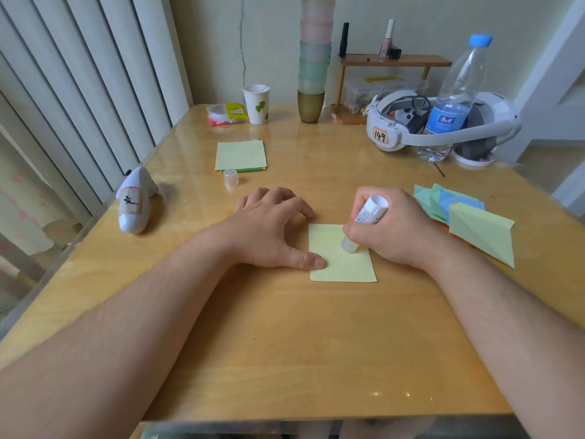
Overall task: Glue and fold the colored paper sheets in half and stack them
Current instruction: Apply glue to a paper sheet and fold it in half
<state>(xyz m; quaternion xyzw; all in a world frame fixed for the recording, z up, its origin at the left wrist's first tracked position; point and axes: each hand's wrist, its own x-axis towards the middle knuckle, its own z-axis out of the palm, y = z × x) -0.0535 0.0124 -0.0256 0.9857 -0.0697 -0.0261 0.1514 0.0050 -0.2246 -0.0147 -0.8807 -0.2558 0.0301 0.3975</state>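
Between both hands lies the yellow sheet [343,264], left hand [272,229] flat, right hand [392,229] gripping the glue stick [368,217].

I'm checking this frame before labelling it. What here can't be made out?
Head view only:
- Glue stick label: mostly covered by the right hand, print too small.
- Glue already on the yellow sheet: not discernible.
- Flat paper stack: only the lower sheets' edges show under the top sheet.
- Folded pile: count unclear, pieces overlap.
- Left hand fingertips: hidden behind the knuckles.
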